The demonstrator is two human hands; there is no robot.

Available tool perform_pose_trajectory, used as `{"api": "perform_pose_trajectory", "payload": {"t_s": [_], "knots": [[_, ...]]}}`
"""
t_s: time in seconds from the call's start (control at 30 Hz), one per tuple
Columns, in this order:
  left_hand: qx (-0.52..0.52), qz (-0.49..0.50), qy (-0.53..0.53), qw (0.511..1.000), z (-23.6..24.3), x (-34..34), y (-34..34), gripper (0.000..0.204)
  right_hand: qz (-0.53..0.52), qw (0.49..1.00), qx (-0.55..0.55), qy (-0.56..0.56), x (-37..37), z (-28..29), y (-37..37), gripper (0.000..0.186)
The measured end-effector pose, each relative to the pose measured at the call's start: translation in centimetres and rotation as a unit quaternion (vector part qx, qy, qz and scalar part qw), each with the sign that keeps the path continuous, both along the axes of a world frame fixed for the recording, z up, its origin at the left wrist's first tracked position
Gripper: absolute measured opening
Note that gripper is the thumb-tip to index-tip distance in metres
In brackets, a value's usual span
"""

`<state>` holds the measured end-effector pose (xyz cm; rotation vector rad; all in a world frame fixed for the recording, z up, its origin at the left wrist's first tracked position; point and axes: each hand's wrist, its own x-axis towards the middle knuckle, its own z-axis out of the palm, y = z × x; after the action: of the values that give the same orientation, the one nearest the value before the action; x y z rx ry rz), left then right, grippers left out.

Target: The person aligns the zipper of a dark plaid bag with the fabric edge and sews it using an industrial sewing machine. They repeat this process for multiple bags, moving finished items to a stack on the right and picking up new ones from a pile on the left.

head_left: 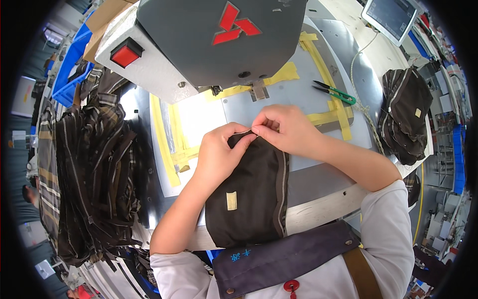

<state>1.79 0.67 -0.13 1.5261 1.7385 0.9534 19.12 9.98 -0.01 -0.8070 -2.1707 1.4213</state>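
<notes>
A dark brown fabric piece [249, 194] with a metal zipper [284, 194] down its right side and a small pale yellow tag [231, 201] hangs over the table's front edge toward me. Its top edge is pinched by both hands, just in front of the grey sewing machine head [224, 45]. My left hand [222, 149] is closed on the top edge, thumb and fingers pressed together. Right beside it, my right hand [284, 130] grips the same edge between thumb and forefinger, its other fingers curled. The metal presser part [259, 91] of the machine is a little beyond my fingertips.
Dark zippered fabric pieces [94, 174] are heaped at the left; a smaller stack [406, 114] lies at the right. Green-handled thread snips [338, 93] rest by yellow tape [326, 70] on the machine bed. A control screen [391, 17] stands far right, a blue bin [69, 74] far left.
</notes>
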Motion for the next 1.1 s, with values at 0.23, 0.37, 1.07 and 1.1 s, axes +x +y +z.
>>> {"api": "perform_pose_trajectory", "payload": {"t_s": [0.23,0.37,1.07,1.1], "knots": [[-0.007,0.045,-0.092,0.995,-0.5,-0.5,0.2,0.015,-0.005,1.0,-0.025,-0.014,0.3,0.2,0.6,0.015],[-0.013,0.043,-0.112,0.993,-0.6,-0.5,0.2,0.015,-0.021,0.998,-0.063,-0.012,0.5,0.3,0.2,0.016],[0.045,0.068,-0.174,0.981,-1.3,-0.7,0.3,0.009,-0.038,0.997,-0.052,0.036,0.0,-0.9,0.0,0.018],[0.041,0.065,-0.169,0.983,-1.2,-0.7,0.4,0.009,-0.043,0.998,-0.042,0.033,-0.1,-0.8,-0.1,0.018]]}}
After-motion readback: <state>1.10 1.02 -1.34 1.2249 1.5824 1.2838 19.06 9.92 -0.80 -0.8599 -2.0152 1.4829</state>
